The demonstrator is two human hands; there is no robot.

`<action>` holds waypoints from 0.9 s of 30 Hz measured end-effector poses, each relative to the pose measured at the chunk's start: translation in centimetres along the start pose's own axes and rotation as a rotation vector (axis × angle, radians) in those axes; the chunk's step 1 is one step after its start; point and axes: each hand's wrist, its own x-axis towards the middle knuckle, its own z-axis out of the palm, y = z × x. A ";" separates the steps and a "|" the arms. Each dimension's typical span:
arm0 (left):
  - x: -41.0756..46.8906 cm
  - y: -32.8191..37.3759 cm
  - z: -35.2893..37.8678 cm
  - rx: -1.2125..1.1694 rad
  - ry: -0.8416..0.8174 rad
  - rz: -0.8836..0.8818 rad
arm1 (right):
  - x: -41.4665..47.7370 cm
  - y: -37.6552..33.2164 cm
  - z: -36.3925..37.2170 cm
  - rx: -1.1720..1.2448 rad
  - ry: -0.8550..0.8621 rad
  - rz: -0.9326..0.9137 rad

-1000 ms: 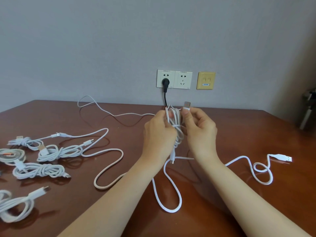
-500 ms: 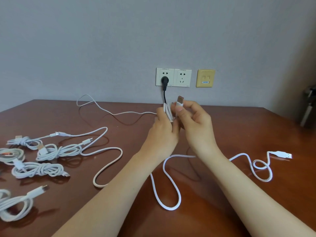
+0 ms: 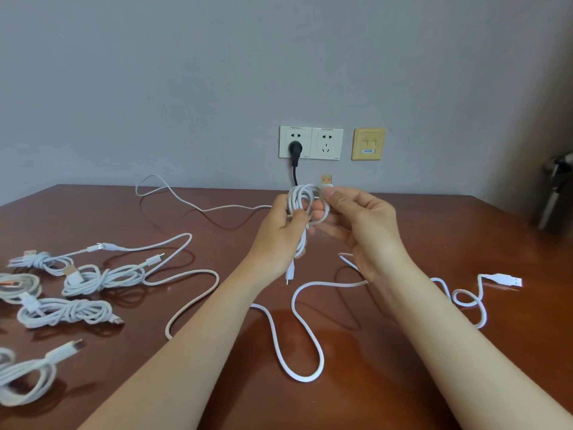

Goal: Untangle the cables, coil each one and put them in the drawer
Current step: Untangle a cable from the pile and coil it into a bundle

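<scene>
My left hand (image 3: 280,231) grips a coiled white cable (image 3: 298,202) above the middle of the brown table (image 3: 403,237); its small plug end (image 3: 290,276) hangs below my palm. My right hand (image 3: 361,221) pinches the same cable just under its USB plug (image 3: 326,180) and loops it beside the coil. A loose white cable (image 3: 302,346) snakes over the table under my arms to a USB plug (image 3: 508,280) at the right. Another loose pale cable (image 3: 186,274) lies left of centre. No drawer is in view.
Several coiled white cables (image 3: 65,311) lie at the left edge of the table. A thin white cable (image 3: 173,197) runs along the back. A black plug (image 3: 294,148) sits in a wall socket, a yellow wall plate (image 3: 368,144) beside it. A dark metal object (image 3: 555,193) stands at the right.
My hands dropped a little and moved apart after rising together. The coil now shows between them, with its small plug end hanging free below my left hand.
</scene>
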 end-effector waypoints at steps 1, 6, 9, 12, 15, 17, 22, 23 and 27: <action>-0.1 -0.1 0.1 0.012 0.006 0.004 | 0.0 -0.1 -0.1 -0.061 0.002 -0.008; -0.3 -0.4 -0.1 0.071 0.028 0.040 | -0.2 0.2 0.2 -0.310 0.002 -0.016; -0.4 -0.5 0.1 0.097 0.019 0.070 | 0.0 0.4 0.1 -0.350 0.030 0.008; -0.6 -0.3 0.4 0.097 -0.001 0.088 | 0.2 0.5 -0.2 -0.424 0.038 0.004; -0.6 -0.3 0.5 0.091 0.001 0.098 | 0.3 0.5 -0.1 -0.485 0.022 0.004; -0.6 -0.4 0.6 0.086 0.015 0.102 | 0.3 0.5 0.0 -0.489 0.018 0.020; -1.0 -0.4 0.4 0.150 -0.048 0.128 | 0.6 0.1 -0.6 -0.500 -0.053 0.144; -1.1 -0.4 0.2 0.185 -0.077 0.134 | 0.6 0.0 -0.9 -0.497 -0.091 0.198; -1.3 -0.3 -0.2 0.306 -0.202 0.136 | 1.1 -0.6 -1.9 -0.463 -0.187 0.353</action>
